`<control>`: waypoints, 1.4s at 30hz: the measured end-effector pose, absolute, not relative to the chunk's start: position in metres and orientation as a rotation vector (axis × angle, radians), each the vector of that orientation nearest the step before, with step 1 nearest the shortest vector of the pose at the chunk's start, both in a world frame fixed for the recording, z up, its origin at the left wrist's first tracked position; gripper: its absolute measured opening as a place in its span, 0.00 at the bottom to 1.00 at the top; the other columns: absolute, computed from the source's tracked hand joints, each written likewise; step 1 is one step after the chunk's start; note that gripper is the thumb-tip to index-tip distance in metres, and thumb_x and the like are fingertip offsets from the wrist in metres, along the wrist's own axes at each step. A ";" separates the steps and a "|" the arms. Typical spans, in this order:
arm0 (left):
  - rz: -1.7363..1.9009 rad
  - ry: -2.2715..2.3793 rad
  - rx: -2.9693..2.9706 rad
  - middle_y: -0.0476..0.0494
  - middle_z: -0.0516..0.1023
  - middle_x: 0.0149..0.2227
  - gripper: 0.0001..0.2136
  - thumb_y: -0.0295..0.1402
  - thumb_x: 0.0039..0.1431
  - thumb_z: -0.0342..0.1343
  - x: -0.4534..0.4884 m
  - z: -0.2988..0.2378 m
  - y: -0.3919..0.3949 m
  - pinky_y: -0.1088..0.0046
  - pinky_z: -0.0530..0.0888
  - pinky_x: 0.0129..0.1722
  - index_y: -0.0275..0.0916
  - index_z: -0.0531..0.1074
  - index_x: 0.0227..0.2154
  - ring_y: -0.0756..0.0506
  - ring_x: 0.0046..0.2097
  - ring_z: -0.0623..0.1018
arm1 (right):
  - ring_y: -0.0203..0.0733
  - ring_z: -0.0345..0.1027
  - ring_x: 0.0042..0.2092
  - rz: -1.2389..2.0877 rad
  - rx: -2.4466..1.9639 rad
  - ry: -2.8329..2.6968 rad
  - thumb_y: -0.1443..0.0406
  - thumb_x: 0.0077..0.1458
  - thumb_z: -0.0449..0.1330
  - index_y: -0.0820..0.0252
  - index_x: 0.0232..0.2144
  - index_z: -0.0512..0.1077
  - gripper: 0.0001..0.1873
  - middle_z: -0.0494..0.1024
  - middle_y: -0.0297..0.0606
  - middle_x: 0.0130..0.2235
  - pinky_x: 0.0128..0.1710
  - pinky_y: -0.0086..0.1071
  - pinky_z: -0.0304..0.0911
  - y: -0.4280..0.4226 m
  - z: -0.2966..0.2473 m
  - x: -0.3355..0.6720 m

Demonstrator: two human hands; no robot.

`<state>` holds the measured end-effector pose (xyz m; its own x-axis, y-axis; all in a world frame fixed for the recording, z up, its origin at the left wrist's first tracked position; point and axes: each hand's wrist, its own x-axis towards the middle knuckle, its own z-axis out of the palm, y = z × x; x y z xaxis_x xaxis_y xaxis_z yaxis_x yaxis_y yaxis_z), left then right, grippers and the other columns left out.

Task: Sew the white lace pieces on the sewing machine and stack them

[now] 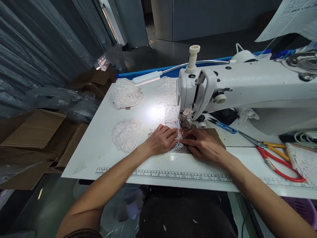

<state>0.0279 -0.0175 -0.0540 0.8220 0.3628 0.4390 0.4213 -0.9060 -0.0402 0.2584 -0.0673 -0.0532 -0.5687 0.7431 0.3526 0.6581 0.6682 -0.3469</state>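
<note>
Lace piece [170, 115], white and openwork, lies on the desk [94, 145] at the left end of the sewing machine [247, 81], its near end between both hands by the needle area. Exact needle contact: cannot tell.

Left hand [162, 140] palm down on the lace, fingers bent and mostly close together, tips at the near part. Pinching or just pressing: cannot tell, undersides hidden. Right hand [204, 143] over the brown plate [216, 135], index finger reaching out to the lace edge, thumb lower and apart from it; whether any cloth is nipped between them, cannot tell.

Handling, as judged: very light, soft, limp; likely to stretch, pucker or snag at the holes, and to slide easily on the smooth desk. Best held flat with light fingertip pressure on the denser edge, either side of the needle area, fingertips clear of the needle; avoid tugging single loops.

Nearby: two more lace pieces, near one [126, 135] and far one [126, 94], left of the hands; blue snips [226, 127] and scissors [272, 158] on the right; lamp [147, 78] lighting the lace.
</note>
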 end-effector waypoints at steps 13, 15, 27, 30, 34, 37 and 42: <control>-0.500 -0.672 -3.018 0.37 0.74 0.53 0.13 0.33 0.68 0.48 0.029 -0.043 -0.006 0.60 0.71 0.49 0.34 0.71 0.49 0.41 0.51 0.73 | 0.48 0.67 0.44 0.150 -1.153 -2.437 0.70 0.59 0.52 0.56 0.49 0.74 0.18 0.72 0.47 0.43 0.45 0.46 0.68 -0.070 -0.054 0.253; -0.488 -0.627 -3.062 0.37 0.74 0.53 0.12 0.33 0.68 0.47 0.031 -0.042 0.002 0.59 0.71 0.52 0.34 0.71 0.48 0.42 0.53 0.74 | 0.48 0.67 0.44 0.135 -1.180 -2.433 0.70 0.59 0.52 0.57 0.49 0.74 0.18 0.72 0.47 0.43 0.44 0.46 0.68 -0.071 -0.054 0.251; -0.605 -0.646 -3.051 0.36 0.72 0.56 0.14 0.34 0.69 0.47 0.028 -0.049 0.006 0.54 0.70 0.54 0.33 0.71 0.51 0.39 0.56 0.72 | 0.48 0.68 0.43 0.093 -1.268 -2.409 0.70 0.62 0.52 0.58 0.50 0.73 0.17 0.72 0.48 0.43 0.42 0.44 0.68 -0.072 -0.053 0.245; -0.596 -0.676 -3.050 0.36 0.72 0.56 0.14 0.34 0.69 0.47 0.029 -0.048 0.006 0.53 0.70 0.54 0.33 0.71 0.51 0.39 0.56 0.72 | 0.47 0.68 0.42 0.073 -1.267 -2.400 0.69 0.62 0.51 0.59 0.51 0.73 0.18 0.72 0.48 0.43 0.42 0.44 0.68 -0.072 -0.054 0.246; -0.621 -0.677 -3.064 0.35 0.72 0.56 0.15 0.34 0.69 0.46 0.030 -0.050 0.007 0.55 0.71 0.53 0.33 0.71 0.51 0.39 0.56 0.72 | 0.47 0.68 0.43 0.091 -1.273 -2.390 0.69 0.62 0.51 0.58 0.51 0.73 0.18 0.72 0.48 0.44 0.42 0.44 0.68 -0.072 -0.053 0.246; -0.647 -0.683 -3.067 0.36 0.72 0.56 0.15 0.34 0.69 0.46 0.031 -0.053 0.008 0.55 0.71 0.54 0.33 0.71 0.51 0.40 0.57 0.72 | 0.47 0.68 0.42 0.115 -1.272 -2.368 0.69 0.62 0.51 0.59 0.50 0.74 0.17 0.72 0.48 0.43 0.42 0.44 0.69 -0.071 -0.053 0.245; -0.657 -0.702 -3.069 0.36 0.72 0.56 0.14 0.34 0.68 0.47 0.031 -0.055 0.007 0.56 0.71 0.55 0.33 0.71 0.50 0.40 0.57 0.72 | 0.47 0.68 0.42 0.144 -1.271 -2.338 0.68 0.62 0.51 0.58 0.49 0.75 0.18 0.72 0.48 0.43 0.40 0.44 0.69 -0.069 -0.054 0.246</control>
<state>0.0309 0.0072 -0.0548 0.8215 0.4313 0.3730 0.4010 -0.9020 0.1599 0.2464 -0.0694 -0.0541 -0.4589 0.8151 0.3535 0.7655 0.5647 -0.3083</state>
